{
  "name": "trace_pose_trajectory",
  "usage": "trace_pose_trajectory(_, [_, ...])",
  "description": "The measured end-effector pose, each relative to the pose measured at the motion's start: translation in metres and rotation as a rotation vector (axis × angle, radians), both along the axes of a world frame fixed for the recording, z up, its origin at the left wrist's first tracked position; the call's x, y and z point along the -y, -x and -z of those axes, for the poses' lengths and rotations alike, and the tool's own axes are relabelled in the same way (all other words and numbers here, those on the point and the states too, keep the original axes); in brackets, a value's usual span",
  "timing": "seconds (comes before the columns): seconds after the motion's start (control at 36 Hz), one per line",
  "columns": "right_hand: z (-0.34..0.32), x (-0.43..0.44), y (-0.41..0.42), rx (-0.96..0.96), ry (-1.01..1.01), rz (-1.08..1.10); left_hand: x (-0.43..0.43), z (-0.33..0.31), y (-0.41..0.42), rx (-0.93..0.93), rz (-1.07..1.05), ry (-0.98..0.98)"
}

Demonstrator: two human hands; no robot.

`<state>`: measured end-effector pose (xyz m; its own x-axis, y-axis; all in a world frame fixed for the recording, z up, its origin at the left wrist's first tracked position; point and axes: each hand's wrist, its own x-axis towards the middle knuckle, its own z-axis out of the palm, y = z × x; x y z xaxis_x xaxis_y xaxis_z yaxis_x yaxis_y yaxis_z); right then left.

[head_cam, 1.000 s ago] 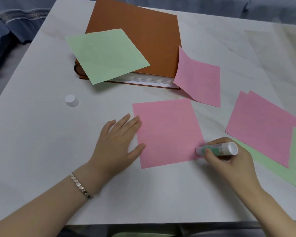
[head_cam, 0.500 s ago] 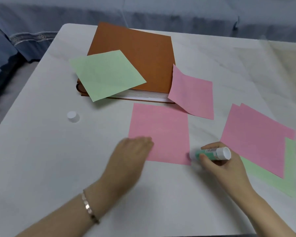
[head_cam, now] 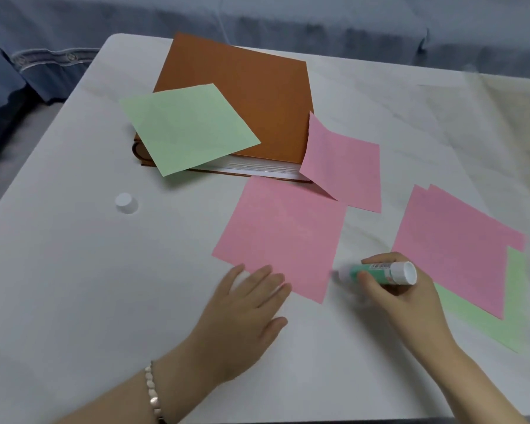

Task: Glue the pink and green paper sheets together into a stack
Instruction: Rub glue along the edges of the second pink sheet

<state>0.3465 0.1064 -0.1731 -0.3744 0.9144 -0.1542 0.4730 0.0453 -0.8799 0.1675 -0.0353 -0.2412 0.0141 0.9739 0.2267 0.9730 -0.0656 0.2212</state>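
A pink sheet (head_cam: 283, 235) lies flat in the middle of the white table (head_cam: 74, 270), turned at an angle. My left hand (head_cam: 245, 310) lies flat with straight fingers on its near-left edge. My right hand (head_cam: 401, 296) grips an uncapped green and white glue stick (head_cam: 380, 273), its tip pointing left just off the sheet's right corner. Another pink sheet (head_cam: 343, 166) leans against a brown book (head_cam: 242, 96). A green sheet (head_cam: 187, 127) rests on the book. At the right, pink sheets (head_cam: 453, 249) overlap a green sheet (head_cam: 502, 319).
The glue stick's white cap (head_cam: 125, 202) stands on the table at the left. Blue fabric (head_cam: 43, 41) lies beyond the table's far and left edges. The table's near edge runs just under my forearms.
The middle pink sheet has turned and slid away from me. My left hand moved from its left side to its near-left edge. My right hand with the glue stick lies just off the sheet's corner.
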Motion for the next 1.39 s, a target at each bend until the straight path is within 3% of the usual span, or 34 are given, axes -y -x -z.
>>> trace_pose_trajectory(0.39, [-0.004,0.021,0.024,-0.013,0.051,-0.069,0.026,-0.006,0.055,0.039,0.279,0.111])
trace_pose_trajectory(0.86, [-0.002,0.040,0.034,0.009,0.055,-0.066,0.008,0.000,0.024,0.121,-0.101,-0.161])
trace_pose_trajectory(1.03, [0.002,0.046,0.052,0.034,0.021,-0.152,0.002,0.005,0.009,0.217,-0.239,-0.160])
trace_pose_trajectory(1.39, [0.005,0.052,0.060,0.123,-0.054,-0.298,0.001,-0.001,0.001,0.305,-0.325,-0.152])
